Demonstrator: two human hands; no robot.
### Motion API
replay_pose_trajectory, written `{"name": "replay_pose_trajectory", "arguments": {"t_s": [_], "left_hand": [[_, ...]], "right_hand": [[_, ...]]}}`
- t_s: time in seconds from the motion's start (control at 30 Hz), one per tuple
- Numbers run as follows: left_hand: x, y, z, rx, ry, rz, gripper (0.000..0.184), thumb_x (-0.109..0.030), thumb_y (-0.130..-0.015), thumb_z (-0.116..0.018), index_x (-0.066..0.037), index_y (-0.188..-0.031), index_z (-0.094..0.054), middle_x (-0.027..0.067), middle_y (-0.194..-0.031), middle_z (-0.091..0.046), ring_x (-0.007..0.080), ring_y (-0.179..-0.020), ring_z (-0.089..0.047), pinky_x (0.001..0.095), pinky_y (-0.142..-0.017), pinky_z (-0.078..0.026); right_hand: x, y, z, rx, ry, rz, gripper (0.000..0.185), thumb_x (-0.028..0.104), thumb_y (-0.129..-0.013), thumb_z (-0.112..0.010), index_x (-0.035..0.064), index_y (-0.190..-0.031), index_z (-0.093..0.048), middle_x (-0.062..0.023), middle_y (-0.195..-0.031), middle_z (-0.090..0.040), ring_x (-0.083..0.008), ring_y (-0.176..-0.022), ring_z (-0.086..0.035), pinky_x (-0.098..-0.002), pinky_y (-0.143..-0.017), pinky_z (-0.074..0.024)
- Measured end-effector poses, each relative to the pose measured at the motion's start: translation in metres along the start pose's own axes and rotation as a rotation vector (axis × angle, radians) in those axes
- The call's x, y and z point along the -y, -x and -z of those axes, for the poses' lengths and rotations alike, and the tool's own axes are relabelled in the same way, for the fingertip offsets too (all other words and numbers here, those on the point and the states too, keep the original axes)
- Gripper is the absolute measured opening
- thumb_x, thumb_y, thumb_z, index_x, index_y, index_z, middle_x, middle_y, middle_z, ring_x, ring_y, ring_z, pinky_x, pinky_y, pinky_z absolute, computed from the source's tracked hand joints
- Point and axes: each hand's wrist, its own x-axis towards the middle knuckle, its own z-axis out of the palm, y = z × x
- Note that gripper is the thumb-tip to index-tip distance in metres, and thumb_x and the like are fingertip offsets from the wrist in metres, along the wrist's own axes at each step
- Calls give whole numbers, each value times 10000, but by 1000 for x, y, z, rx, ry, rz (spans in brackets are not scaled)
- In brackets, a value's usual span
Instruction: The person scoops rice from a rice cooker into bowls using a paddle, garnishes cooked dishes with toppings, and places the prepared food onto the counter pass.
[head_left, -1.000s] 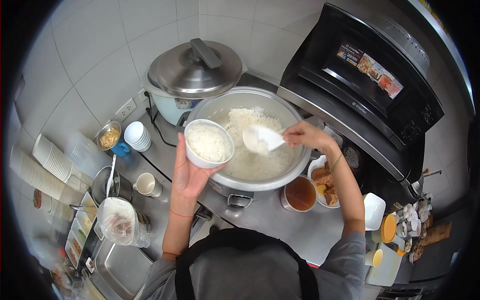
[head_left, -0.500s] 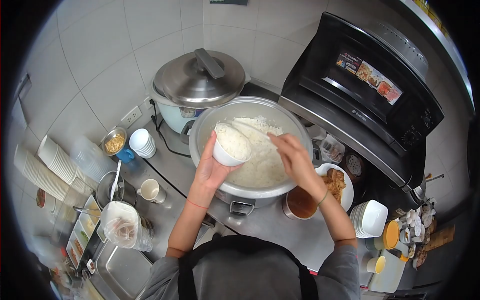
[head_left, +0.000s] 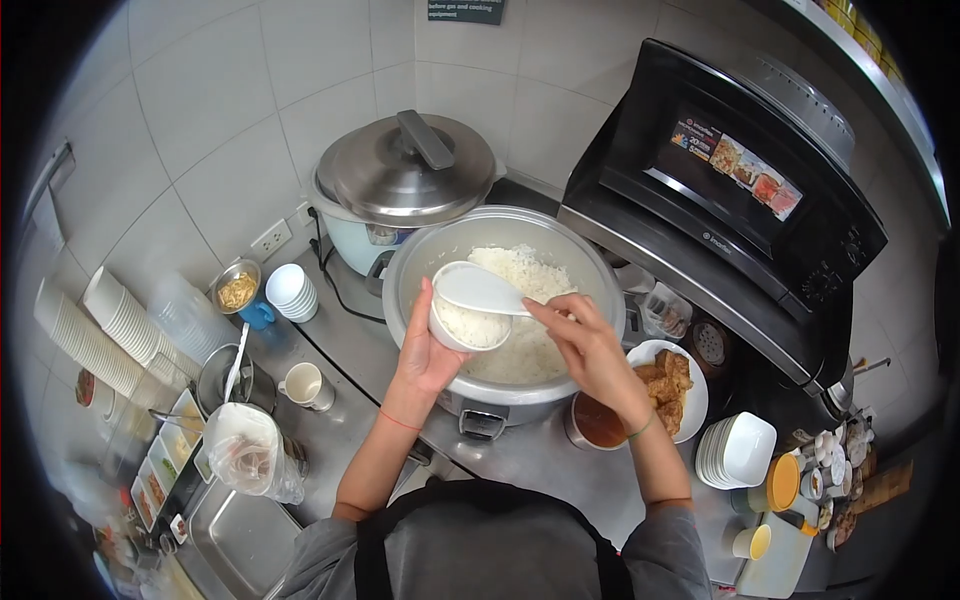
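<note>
My left hand (head_left: 428, 350) is wrapped around a small white bowl (head_left: 462, 341) of rice, tilted slightly over the open rice cooker (head_left: 400, 283). With fingers closed, my right hand (head_left: 585, 340) grips the handle of a white rice paddle (head_left: 482, 290). The paddle's flat blade lies across the top of the bowl, covering part of the rice in it. Loose white rice (head_left: 530, 350) fills the cooker's pot below both hands.
A second, lidded rice cooker (head_left: 350, 235) stands behind. At right are an oven (head_left: 720, 220), a plate of fried meat (head_left: 665, 390), a pot of brown sauce (head_left: 598, 422) and stacked white bowls (head_left: 735, 450). Cups (head_left: 90, 325) and a mug (head_left: 307, 386) stand left.
The paddle has come over the bowl, its broad face now on the rice there. My right hand has shifted slightly down and the bowl looks more level with the paddle.
</note>
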Motion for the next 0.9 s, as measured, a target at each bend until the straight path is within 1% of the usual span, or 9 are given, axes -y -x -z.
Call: {"name": "replay_pose_trajectory", "arguments": {"t_s": [0.23,0.33,0.37,0.4,0.43,0.57,0.67,0.73,0.9], "left_hand": [[3,8,-1,49,124,-30,585,-484,-872,-480,-94,-1301,-397,103,-1308,-446,270,-1195,-444,457,-969,-390],[4,19,-5,23,165,-96,583,-462,-862,-495,-98,-1306,-393,101,-1309,-447,270,-1194,-445,457,-973,-386],[5,23,-6,23,177,-113,587,-460,-857,-500,-99,-1306,-393,102,-1307,-449,270,-1195,-445,457,-978,-381],[5,26,-8,24,188,-133,590,-459,-851,-505,-101,-1307,-392,102,-1306,-450,269,-1195,-444,458,-982,-377],[4,31,-8,21,200,-156,594,-457,-846,-510,-102,-1308,-391,103,-1305,-452,269,-1196,-444,458,-986,-373],[2,57,-4,-47,178,-292,635,-502,-832,-496,-102,-1314,-391,111,-1328,-434,294,-1206,-433,474,-1003,-353],[-3,81,3,-122,196,-437,619,-482,-824,-506,-96,-1299,-417,111,-1317,-451,285,-1200,-440,468,-1025,-324],[-9,111,8,-168,259,-517,606,-495,-819,-511,-98,-1274,-449,106,-1286,-485,267,-1186,-456,444,-1030,-320],[-26,205,9,-275,383,-782,646,-575,-804,-474,-137,-1278,-447,81,-1285,-486,264,-1166,-471,431,-983,-362]], "right_hand": [[5,10,-1,-11,-143,-27,504,-122,-748,-493,76,-1208,-550,-119,-927,-509,-254,-850,-490,-328,-788,-420],[10,20,-14,-154,-173,-196,502,-114,-764,-495,81,-1225,-537,-126,-928,-507,-253,-854,-493,-326,-791,-419],[10,26,-30,-121,-102,-96,505,-104,-769,-506,63,-1246,-512,-136,-927,-503,-253,-858,-498,-323,-792,-417],[16,28,-46,-176,-85,-17,483,-84,-789,-523,60,-1249,-511,-109,-931,-511,-200,-817,-514,-249,-679,-429],[25,30,-46,-161,-174,-67,480,-88,-792,-514,49,-1251,-506,-112,-934,-512,-208,-821,-515,-257,-696,-431],[36,28,-55,-220,-241,-112,484,-90,-796,-504,43,-1261,-495,-125,-940,-510,-220,-852,-516,-273,-734,-431],[55,27,-74,-92,-181,69,454,-70,-809,-503,28,-1252,-498,-136,-959,-512,-219,-865,-524,-260,-734,-426],[57,29,-82,-23,-381,18,350,-16,-860,-482,-19,-1210,-505,-131,-1071,-523,-190,-927,-523,-269,-760,-441],[47,36,-100,-234,-607,-151,392,48,-910,-457,-26,-1293,-421,-101,-1139,-565,-114,-901,-521,-221,-727,-411]]}}
